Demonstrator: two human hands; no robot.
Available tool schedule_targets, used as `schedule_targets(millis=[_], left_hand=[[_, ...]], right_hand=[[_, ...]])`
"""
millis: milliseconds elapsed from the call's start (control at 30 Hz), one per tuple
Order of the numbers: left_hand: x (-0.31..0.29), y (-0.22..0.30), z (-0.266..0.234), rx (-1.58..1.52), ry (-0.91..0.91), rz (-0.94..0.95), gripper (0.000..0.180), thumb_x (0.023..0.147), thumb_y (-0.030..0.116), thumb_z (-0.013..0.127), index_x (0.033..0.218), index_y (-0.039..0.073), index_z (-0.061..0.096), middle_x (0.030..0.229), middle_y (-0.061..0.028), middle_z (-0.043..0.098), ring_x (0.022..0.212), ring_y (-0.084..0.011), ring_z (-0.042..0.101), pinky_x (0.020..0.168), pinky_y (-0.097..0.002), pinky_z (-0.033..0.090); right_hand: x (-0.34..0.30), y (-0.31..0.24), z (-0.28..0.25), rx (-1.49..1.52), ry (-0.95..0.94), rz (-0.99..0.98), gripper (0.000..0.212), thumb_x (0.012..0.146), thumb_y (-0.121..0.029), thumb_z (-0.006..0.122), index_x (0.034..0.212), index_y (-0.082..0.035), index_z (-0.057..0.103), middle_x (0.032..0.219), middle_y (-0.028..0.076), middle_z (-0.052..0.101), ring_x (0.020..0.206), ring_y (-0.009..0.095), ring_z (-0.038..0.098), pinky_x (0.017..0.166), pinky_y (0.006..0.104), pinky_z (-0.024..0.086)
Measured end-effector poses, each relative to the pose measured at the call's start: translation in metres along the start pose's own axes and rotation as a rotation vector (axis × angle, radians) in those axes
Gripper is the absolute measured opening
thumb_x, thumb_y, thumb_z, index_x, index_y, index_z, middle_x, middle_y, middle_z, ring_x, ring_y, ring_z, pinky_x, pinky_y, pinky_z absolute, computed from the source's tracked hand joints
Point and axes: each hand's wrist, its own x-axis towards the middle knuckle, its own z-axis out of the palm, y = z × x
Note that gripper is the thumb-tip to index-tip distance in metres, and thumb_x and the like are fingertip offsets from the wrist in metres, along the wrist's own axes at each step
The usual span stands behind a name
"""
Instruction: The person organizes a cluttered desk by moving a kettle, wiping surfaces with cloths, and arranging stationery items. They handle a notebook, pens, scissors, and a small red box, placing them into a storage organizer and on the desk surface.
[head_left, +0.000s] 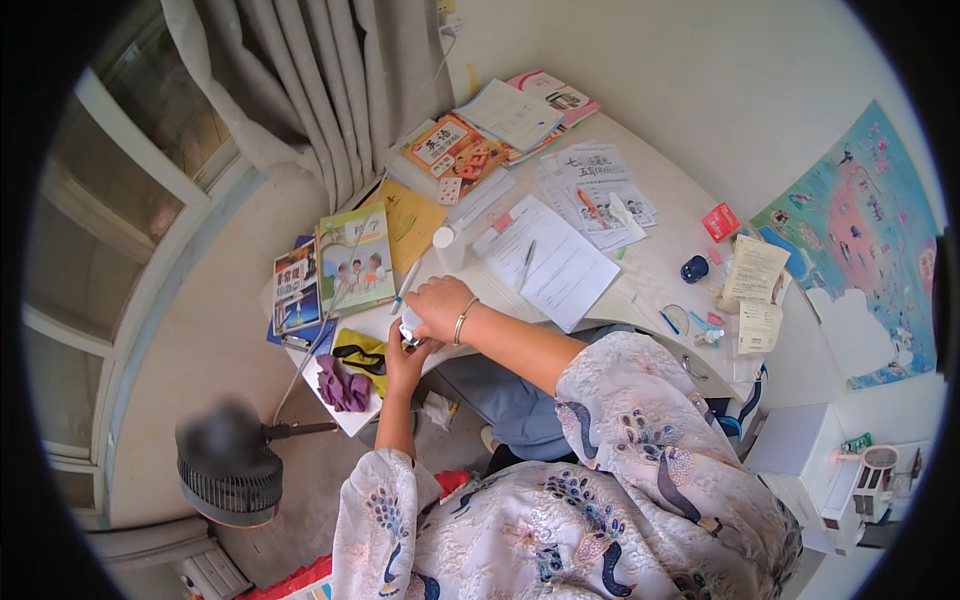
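Note:
Near the front left edge of the table, my two hands meet around a small white and dark thing (pixel 409 329), mostly hidden by fingers; I cannot make out its kind. My left hand (pixel 404 362) is closed round it from below. From above, my right hand (pixel 440 306), with a silver bangle at its wrist, has its fingers closed on the top. Beyond the hands stands a white bottle (pixel 449 248). A slim white marker-like stick (pixel 406 286) lies just left of my right hand. Closest to my left hand are a yellow-green pouch (pixel 362 362) and a crumpled purple cloth (pixel 342 386).
Books (pixel 357 262) lie at the left, more books (pixel 455 150) at the back. A grey pen (pixel 527 262) rests on a printed sheet (pixel 570 265). To the right are a red box (pixel 719 222) and a dark blue round item (pixel 694 268). A black fan (pixel 230 470) stands lower left.

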Motion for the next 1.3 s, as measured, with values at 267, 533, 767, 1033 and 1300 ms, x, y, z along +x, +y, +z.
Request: schedule_targets(millis=[267,533,767,1033,1300], left_hand=[[-0.001,0.001,0.001,-0.071,-0.002,0.021,0.06,0.073,-0.002,0.067,0.125,0.001,0.038,0.104,-0.0078,0.054,0.092,-0.0139,0.057,0.074,-0.0283,0.052],[0.0,-0.015,-0.002,0.015,0.023,0.06,0.064,0.072,0.001,0.07,0.127,0.001,0.038,0.102,-0.0082,0.055,0.086,-0.0135,0.056,0.069,-0.0265,0.05],[-0.002,-0.004,0.0,-0.07,0.008,0.05,0.06,0.073,0.0,0.069,0.125,0.002,0.04,0.103,-0.0072,0.055,0.088,-0.0132,0.055,0.072,-0.0262,0.05],[0.001,-0.008,-0.002,-0.003,-0.013,0.099,0.056,0.073,0.0,0.068,0.122,0.002,0.042,0.104,-0.0067,0.055,0.09,-0.0131,0.055,0.076,-0.0265,0.048],[0.005,-0.019,-0.002,0.02,-0.003,0.154,0.051,0.073,0.002,0.069,0.118,0.002,0.046,0.102,-0.0053,0.055,0.093,-0.0125,0.053,0.073,-0.0262,0.048]], right_hand=[[0.006,-0.004,-0.003,-0.032,-0.101,-0.119,0.031,0.065,-0.023,0.07,0.093,-0.01,0.064,0.091,0.011,0.064,0.086,0.027,0.064,0.071,0.0382,0.051],[0.005,-0.023,-0.027,0.01,-0.132,0.123,0.036,0.061,-0.03,0.075,0.085,-0.006,0.064,0.077,0.01,0.067,0.073,0.026,0.066,0.061,0.0383,0.051],[0.011,-0.012,-0.003,-0.047,-0.133,-0.063,0.035,0.06,-0.027,0.075,0.088,-0.007,0.065,0.081,0.011,0.067,0.075,0.027,0.067,0.061,0.0366,0.052],[0.013,-0.017,-0.008,-0.058,-0.109,0.01,0.021,0.065,-0.012,0.066,0.086,-0.007,0.066,0.082,0.013,0.067,0.08,0.025,0.066,0.061,0.0369,0.052],[0.013,-0.028,-0.011,-0.057,-0.201,0.076,0.018,0.075,-0.016,0.06,0.088,-0.008,0.069,0.092,0.01,0.068,0.087,0.024,0.066,0.067,0.0365,0.053]])
